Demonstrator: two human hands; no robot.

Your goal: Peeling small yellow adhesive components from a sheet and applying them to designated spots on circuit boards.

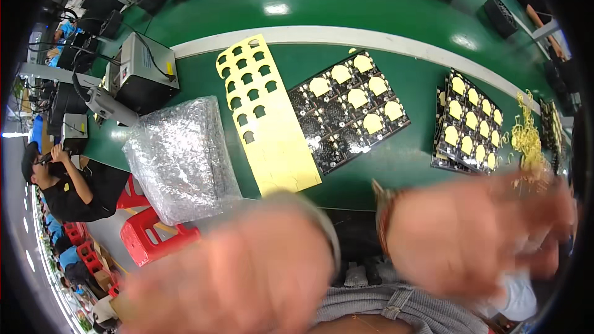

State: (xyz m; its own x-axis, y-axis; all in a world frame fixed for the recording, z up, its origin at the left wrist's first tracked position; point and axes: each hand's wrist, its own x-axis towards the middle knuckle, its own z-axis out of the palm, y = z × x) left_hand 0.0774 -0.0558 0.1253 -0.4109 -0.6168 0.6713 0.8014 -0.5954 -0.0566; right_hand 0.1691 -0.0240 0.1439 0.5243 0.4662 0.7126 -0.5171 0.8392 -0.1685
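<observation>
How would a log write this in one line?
left hand: blurred, grip unclear | right hand: blurred, grip unclear | yellow sheet: several holes | black board panel: some yellow pieces on it

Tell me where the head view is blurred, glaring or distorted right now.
All in the head view: left hand and right hand smeared by blur; glare on the plastic bundle and the green surface beyond the white strip, which looks bowed; corners black; yellow sheet and black board panel fairly crisp.
</observation>
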